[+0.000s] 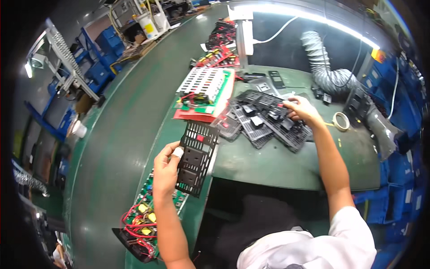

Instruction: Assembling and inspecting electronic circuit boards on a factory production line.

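Note:
My left hand (166,168) is closed on the left edge of a black slotted plastic panel (195,157), which has socket-shaped openings and a small red part near its top. White wrapping covers the thumb of that hand. My right hand (301,110) reaches to a pile of similar black panels on the bench and pinches the edge of the top panel (262,99), beside a red part. More slotted panels (291,134) lie overlapped beneath it. Below the left forearm sits a green circuit board (145,217) with red wires and yellow components.
White slotted parts (204,83) rest on green boards and red sheets. Red and black wired parts (219,45) are heaped farther back. A tape roll (341,121) and a grey flexible duct (322,58) are at the right. Blue bins (398,197) stand beyond the bench (268,168).

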Demonstrator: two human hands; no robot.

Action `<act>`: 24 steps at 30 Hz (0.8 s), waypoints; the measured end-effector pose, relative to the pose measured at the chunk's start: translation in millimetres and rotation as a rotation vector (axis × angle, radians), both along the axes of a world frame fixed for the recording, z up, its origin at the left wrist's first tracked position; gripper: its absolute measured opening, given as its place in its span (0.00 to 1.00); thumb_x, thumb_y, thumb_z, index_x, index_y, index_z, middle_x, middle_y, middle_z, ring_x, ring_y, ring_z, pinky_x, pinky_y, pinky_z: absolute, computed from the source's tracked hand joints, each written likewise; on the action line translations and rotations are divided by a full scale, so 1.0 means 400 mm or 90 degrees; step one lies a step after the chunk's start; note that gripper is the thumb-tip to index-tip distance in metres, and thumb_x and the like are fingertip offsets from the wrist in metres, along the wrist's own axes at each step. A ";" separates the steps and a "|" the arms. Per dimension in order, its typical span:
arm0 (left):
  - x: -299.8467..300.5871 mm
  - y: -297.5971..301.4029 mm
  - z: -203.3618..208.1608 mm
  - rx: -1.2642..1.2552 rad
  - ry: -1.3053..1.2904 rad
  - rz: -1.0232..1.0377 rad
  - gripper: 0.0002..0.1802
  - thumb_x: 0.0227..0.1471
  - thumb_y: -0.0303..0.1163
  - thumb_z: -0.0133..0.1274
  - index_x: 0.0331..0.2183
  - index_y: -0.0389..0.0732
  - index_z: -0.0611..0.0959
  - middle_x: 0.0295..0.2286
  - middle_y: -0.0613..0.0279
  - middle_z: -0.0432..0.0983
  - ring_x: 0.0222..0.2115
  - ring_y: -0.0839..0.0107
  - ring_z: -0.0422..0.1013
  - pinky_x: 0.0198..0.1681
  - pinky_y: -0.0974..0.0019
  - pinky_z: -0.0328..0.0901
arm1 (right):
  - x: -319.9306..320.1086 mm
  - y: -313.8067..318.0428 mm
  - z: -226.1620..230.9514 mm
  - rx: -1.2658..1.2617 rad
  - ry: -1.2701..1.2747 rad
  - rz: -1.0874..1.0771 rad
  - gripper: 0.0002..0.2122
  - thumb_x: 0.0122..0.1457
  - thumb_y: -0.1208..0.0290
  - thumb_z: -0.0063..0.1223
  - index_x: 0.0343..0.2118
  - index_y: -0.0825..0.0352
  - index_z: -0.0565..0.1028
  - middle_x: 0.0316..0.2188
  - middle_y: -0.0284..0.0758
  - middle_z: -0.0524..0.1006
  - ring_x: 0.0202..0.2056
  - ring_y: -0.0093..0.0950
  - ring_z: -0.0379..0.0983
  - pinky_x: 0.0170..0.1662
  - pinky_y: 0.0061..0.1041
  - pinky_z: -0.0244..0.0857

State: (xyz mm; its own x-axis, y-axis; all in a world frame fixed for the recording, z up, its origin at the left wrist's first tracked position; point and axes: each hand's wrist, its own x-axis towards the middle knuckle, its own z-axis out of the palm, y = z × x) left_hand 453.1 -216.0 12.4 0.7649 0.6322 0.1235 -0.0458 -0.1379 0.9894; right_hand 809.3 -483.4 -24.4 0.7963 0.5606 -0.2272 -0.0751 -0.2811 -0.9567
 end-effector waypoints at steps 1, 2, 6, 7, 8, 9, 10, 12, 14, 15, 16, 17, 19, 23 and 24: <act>0.011 -0.009 0.005 -0.006 -0.003 -0.012 0.15 0.56 0.21 0.46 0.46 0.32 0.77 0.38 0.62 0.76 0.37 0.76 0.72 0.44 0.72 0.66 | 0.005 -0.002 -0.008 0.021 0.038 -0.004 0.19 0.58 0.62 0.59 0.46 0.69 0.70 0.24 0.30 0.72 0.20 0.14 0.66 0.20 0.11 0.60; 0.021 -0.020 0.008 0.028 0.049 -0.037 0.15 0.56 0.21 0.45 0.45 0.31 0.78 0.37 0.61 0.76 0.37 0.75 0.72 0.43 0.72 0.66 | 0.014 -0.010 -0.017 0.044 0.075 -0.008 0.18 0.58 0.63 0.60 0.44 0.69 0.71 0.24 0.30 0.73 0.20 0.14 0.66 0.20 0.10 0.59; 0.079 -0.022 0.011 0.114 0.163 -0.178 0.15 0.56 0.23 0.46 0.45 0.29 0.78 0.38 0.61 0.78 0.39 0.77 0.70 0.45 0.72 0.65 | 0.006 -0.014 -0.016 0.079 0.146 0.024 0.15 0.56 0.68 0.61 0.43 0.69 0.71 0.31 0.34 0.79 0.22 0.16 0.72 0.20 0.11 0.62; 0.104 -0.018 -0.001 0.179 0.166 -0.215 0.15 0.56 0.23 0.46 0.44 0.30 0.79 0.37 0.60 0.79 0.39 0.74 0.71 0.46 0.70 0.65 | 0.008 -0.020 -0.015 0.084 0.148 0.023 0.15 0.56 0.68 0.61 0.43 0.69 0.71 0.31 0.34 0.79 0.22 0.16 0.72 0.20 0.11 0.62; 0.127 -0.020 -0.007 0.184 0.168 -0.217 0.15 0.56 0.23 0.46 0.44 0.30 0.79 0.37 0.60 0.79 0.39 0.74 0.71 0.46 0.70 0.65 | 0.012 -0.027 -0.015 0.131 0.141 0.032 0.13 0.57 0.68 0.60 0.43 0.66 0.72 0.32 0.31 0.79 0.23 0.15 0.72 0.22 0.11 0.63; 0.162 -0.027 -0.019 0.267 0.181 -0.269 0.16 0.54 0.22 0.46 0.45 0.31 0.79 0.38 0.56 0.79 0.40 0.69 0.73 0.46 0.67 0.66 | 0.020 -0.039 -0.020 0.176 0.134 0.038 0.11 0.58 0.68 0.58 0.43 0.63 0.72 0.33 0.28 0.79 0.24 0.13 0.71 0.24 0.11 0.65; 0.184 -0.030 -0.028 0.351 0.197 -0.318 0.17 0.52 0.21 0.47 0.45 0.32 0.79 0.39 0.52 0.79 0.40 0.63 0.75 0.47 0.64 0.66 | 0.009 -0.040 -0.010 0.182 0.138 0.035 0.11 0.58 0.68 0.58 0.43 0.63 0.72 0.33 0.28 0.79 0.24 0.13 0.71 0.24 0.11 0.65; 0.214 -0.038 -0.055 0.367 0.203 -0.339 0.18 0.50 0.21 0.47 0.45 0.33 0.79 0.39 0.49 0.78 0.41 0.58 0.75 0.47 0.62 0.66 | -0.013 -0.055 0.012 0.225 0.039 0.033 0.12 0.60 0.69 0.56 0.46 0.60 0.70 0.33 0.28 0.79 0.27 0.13 0.72 0.29 0.14 0.68; 0.227 -0.039 -0.087 0.376 0.208 -0.302 0.17 0.50 0.21 0.47 0.43 0.34 0.80 0.37 0.49 0.78 0.41 0.57 0.74 0.47 0.62 0.66 | -0.015 -0.068 0.016 0.275 0.020 0.026 0.13 0.63 0.69 0.51 0.49 0.60 0.66 0.34 0.28 0.79 0.33 0.18 0.76 0.35 0.20 0.71; 0.229 -0.047 -0.097 0.377 0.213 -0.293 0.16 0.50 0.22 0.48 0.43 0.35 0.80 0.37 0.49 0.78 0.41 0.55 0.74 0.47 0.62 0.66 | -0.015 -0.079 0.022 0.277 0.013 0.036 0.13 0.63 0.69 0.50 0.49 0.61 0.66 0.35 0.29 0.78 0.33 0.19 0.76 0.36 0.22 0.71; 0.232 -0.048 -0.108 0.370 0.218 -0.290 0.16 0.50 0.22 0.48 0.43 0.35 0.80 0.37 0.49 0.78 0.41 0.55 0.74 0.47 0.62 0.66 | -0.014 -0.088 0.026 0.279 0.006 0.048 0.12 0.64 0.69 0.49 0.49 0.61 0.66 0.35 0.30 0.78 0.34 0.20 0.76 0.37 0.25 0.72; 0.239 -0.045 -0.119 0.408 0.225 -0.288 0.17 0.51 0.21 0.47 0.44 0.35 0.80 0.37 0.52 0.78 0.41 0.58 0.74 0.47 0.63 0.65 | -0.011 -0.097 0.019 0.288 -0.008 0.035 0.13 0.64 0.68 0.48 0.50 0.61 0.65 0.36 0.30 0.78 0.34 0.20 0.76 0.37 0.26 0.72; 0.248 -0.054 -0.135 0.441 0.207 -0.272 0.18 0.50 0.21 0.47 0.44 0.38 0.80 0.37 0.53 0.77 0.40 0.58 0.73 0.47 0.64 0.65 | -0.023 -0.115 0.036 0.262 0.003 0.021 0.13 0.65 0.68 0.48 0.51 0.61 0.65 0.35 0.30 0.77 0.33 0.20 0.76 0.36 0.26 0.72; 0.227 -0.055 -0.123 0.495 0.194 -0.187 0.19 0.50 0.25 0.53 0.47 0.37 0.78 0.39 0.50 0.76 0.42 0.58 0.73 0.49 0.60 0.65 | -0.006 -0.115 0.004 0.347 0.067 0.013 0.11 0.66 0.67 0.46 0.48 0.63 0.67 0.35 0.30 0.77 0.33 0.19 0.76 0.38 0.24 0.73; 0.197 -0.034 -0.121 0.537 0.206 -0.150 0.25 0.48 0.29 0.56 0.50 0.36 0.75 0.43 0.47 0.74 0.45 0.52 0.70 0.50 0.57 0.64 | -0.012 -0.102 0.009 0.384 0.081 0.012 0.10 0.66 0.67 0.45 0.48 0.63 0.67 0.36 0.30 0.77 0.33 0.18 0.76 0.38 0.23 0.74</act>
State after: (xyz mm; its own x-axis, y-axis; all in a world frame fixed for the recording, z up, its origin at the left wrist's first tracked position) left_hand 532.1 -229.7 -35.9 0.9393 0.2544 0.2302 0.0958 -0.8387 0.5361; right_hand 804.6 -524.0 -21.0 0.7722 0.6339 0.0423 -0.1989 0.3044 -0.9316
